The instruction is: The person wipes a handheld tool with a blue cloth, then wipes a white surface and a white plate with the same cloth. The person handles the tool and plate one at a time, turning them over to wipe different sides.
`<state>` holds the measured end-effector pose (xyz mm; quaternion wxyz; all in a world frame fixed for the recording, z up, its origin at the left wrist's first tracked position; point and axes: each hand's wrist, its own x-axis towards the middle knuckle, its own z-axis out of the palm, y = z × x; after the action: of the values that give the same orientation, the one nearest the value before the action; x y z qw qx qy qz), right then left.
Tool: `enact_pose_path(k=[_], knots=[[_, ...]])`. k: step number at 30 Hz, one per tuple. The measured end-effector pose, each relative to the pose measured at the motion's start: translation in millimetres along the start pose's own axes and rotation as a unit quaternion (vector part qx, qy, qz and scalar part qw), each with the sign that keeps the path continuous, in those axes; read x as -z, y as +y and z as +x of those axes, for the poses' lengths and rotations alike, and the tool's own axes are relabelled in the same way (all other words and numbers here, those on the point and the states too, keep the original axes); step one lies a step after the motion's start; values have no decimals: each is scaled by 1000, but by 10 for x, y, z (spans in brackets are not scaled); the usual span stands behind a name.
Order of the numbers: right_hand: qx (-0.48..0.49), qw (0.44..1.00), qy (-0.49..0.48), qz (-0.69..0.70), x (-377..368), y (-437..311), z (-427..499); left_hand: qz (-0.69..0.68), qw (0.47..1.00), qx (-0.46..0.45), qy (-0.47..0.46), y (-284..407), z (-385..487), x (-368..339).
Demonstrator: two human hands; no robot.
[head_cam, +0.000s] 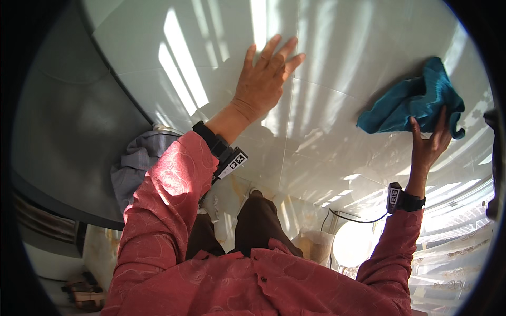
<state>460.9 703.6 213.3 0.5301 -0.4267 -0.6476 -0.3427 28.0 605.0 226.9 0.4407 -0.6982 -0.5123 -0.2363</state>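
Observation:
A glossy pale tiled surface [316, 118] with bright streaks of sunlight stands before me. My left hand [263, 79] is spread near its upper middle, holding nothing; whether the palm touches the tiles cannot be told. At the right, my right hand [433, 134] has its fingers on the lower edge of a crumpled teal cloth [415, 102], which lies against the tiles. The thumb and a finger show on the cloth; the other fingertips are partly hidden. Both wrists carry black straps with small devices bearing printed codes.
A large dark grey panel [67, 118] stands at the left, with a grey cloth [138, 162] beside its edge. Near my legs are a translucent bag [314, 245], a bright round white object [352, 243] and a black cable [359, 221]. Patterned sheer curtains [454, 260] hang at the lower right.

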Motion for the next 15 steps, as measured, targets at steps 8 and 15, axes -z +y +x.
enact_pose_path(k=[8, 15], knots=[[-296, 919, 80, 248, -277, -167, -1246, -107, 969, 204, 89, 410, -41, -153], [-376, 848, -316, 200, -138, -1704, -2659, -187, 961, 121, -162, 1470, -1121, -312]])
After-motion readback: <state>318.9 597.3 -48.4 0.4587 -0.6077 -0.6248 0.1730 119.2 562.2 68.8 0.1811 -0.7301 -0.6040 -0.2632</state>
